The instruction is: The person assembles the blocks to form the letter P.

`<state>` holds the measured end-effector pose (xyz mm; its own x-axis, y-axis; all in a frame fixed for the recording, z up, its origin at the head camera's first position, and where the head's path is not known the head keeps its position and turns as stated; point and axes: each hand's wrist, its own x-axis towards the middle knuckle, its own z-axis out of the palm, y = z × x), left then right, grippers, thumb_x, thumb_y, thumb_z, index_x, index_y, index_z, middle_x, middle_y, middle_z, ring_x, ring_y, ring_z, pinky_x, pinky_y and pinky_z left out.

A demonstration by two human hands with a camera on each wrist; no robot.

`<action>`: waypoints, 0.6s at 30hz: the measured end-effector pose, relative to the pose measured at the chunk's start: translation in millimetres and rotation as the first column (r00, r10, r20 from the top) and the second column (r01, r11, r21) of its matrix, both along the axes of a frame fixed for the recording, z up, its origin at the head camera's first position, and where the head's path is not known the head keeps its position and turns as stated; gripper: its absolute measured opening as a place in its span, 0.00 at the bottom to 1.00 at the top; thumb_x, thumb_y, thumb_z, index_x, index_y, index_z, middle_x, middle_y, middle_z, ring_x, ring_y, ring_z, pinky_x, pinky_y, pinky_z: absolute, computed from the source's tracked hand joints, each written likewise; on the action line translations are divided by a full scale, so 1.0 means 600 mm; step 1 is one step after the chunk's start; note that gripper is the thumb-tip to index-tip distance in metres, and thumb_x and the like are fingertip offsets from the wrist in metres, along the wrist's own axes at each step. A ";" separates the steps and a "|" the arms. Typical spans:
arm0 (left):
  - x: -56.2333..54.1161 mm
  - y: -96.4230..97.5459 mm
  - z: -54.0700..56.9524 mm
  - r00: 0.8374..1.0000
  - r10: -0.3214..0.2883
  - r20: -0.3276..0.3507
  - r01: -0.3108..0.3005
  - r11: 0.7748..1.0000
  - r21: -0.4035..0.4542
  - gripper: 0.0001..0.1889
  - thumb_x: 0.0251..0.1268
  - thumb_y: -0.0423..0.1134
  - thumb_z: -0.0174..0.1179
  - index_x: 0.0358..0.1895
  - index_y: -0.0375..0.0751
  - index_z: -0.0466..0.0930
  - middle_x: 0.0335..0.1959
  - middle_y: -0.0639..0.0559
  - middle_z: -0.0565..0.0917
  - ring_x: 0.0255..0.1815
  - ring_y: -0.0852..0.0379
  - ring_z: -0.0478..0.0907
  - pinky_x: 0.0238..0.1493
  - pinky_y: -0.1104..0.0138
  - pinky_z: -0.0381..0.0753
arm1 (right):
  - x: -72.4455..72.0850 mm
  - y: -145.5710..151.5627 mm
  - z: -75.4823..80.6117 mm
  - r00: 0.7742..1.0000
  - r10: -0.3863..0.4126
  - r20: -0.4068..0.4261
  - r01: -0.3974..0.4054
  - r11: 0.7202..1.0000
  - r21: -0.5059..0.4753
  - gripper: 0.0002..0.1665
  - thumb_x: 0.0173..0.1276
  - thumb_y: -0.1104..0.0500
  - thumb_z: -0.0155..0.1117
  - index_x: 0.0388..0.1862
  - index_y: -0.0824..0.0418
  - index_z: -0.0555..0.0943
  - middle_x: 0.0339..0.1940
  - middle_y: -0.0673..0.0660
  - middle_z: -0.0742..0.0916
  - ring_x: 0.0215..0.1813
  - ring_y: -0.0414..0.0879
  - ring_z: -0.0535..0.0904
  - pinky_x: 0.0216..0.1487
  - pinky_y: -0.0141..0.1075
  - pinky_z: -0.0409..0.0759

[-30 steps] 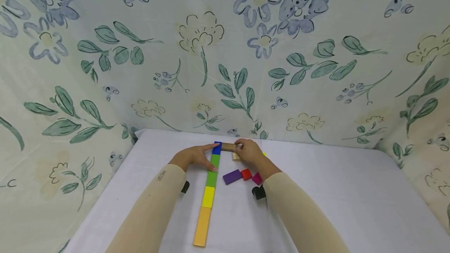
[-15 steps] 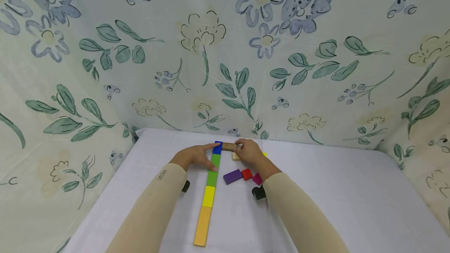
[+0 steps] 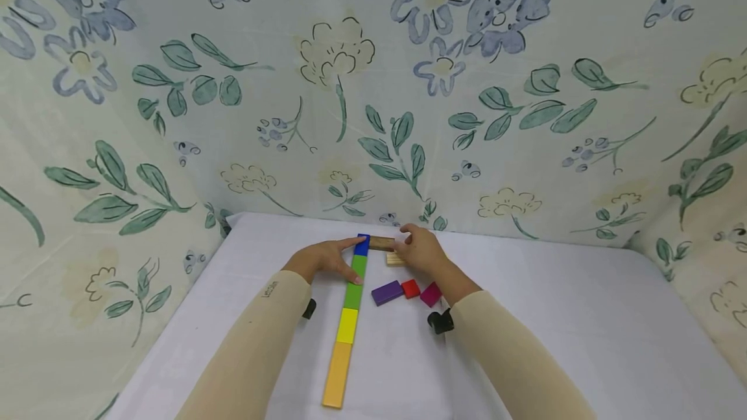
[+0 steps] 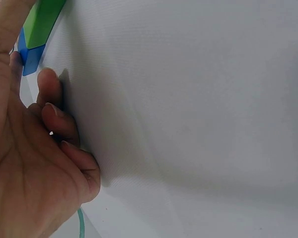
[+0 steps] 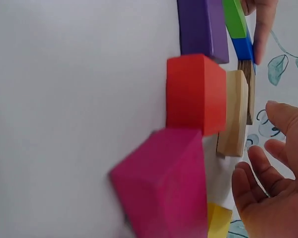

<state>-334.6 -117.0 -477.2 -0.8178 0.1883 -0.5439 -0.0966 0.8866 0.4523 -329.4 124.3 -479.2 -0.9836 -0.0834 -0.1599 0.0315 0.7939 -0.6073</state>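
Note:
In the head view a straight row of flat blocks runs up the table: orange [image 3: 336, 374], yellow [image 3: 347, 326], two green [image 3: 353, 297], then blue [image 3: 362, 248]. My left hand [image 3: 318, 259] lies over the row's far end, index finger on the blue block and thumb at the green ones. A dark brown wooden block [image 3: 382, 244] extends rightward from the blue one. Just right of it is my right hand [image 3: 424, 251]. The right wrist view shows that hand's fingers loosely bent, apart from the brown block and holding nothing.
A pale wooden block [image 3: 394, 259] lies just in front of the brown one. Closer in are a purple block [image 3: 387, 293], a red block [image 3: 411, 288] and a magenta block [image 3: 431, 294]. A small yellow block [image 5: 219, 220] shows in the right wrist view. A floral cloth [image 3: 350, 115] hangs behind.
My right hand has let go of the brown block and shifted slightly right, uncovering more of the magenta block. The left hand and the row stay as they were.

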 end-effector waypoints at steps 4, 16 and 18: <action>0.001 0.001 0.001 1.000 0.004 -0.009 -0.004 1.000 -0.005 0.59 0.37 0.65 0.81 0.77 0.85 0.53 0.85 0.50 0.55 0.82 0.36 0.56 0.76 0.33 0.60 | 0.006 0.018 0.005 1.000 0.000 -0.012 0.000 1.000 0.022 0.29 0.72 0.42 0.66 0.65 0.53 0.78 0.56 0.58 0.85 0.52 0.52 0.81 0.53 0.43 0.87; 0.004 0.001 0.002 1.000 0.011 -0.022 -0.011 1.000 -0.008 0.60 0.36 0.65 0.82 0.77 0.84 0.54 0.85 0.50 0.56 0.81 0.36 0.58 0.75 0.33 0.61 | 0.020 0.069 0.003 0.994 0.109 0.028 -0.111 0.993 0.047 0.25 0.66 0.48 0.71 0.61 0.51 0.83 0.60 0.59 0.84 0.59 0.53 0.77 0.58 0.47 0.83; 0.005 0.002 0.002 1.000 0.014 -0.019 -0.015 1.000 -0.009 0.60 0.36 0.65 0.82 0.77 0.84 0.54 0.85 0.50 0.56 0.81 0.36 0.58 0.75 0.33 0.61 | 0.023 0.072 0.002 0.991 0.121 0.049 -0.124 0.991 0.054 0.26 0.66 0.49 0.72 0.62 0.50 0.82 0.61 0.59 0.84 0.60 0.53 0.77 0.60 0.48 0.83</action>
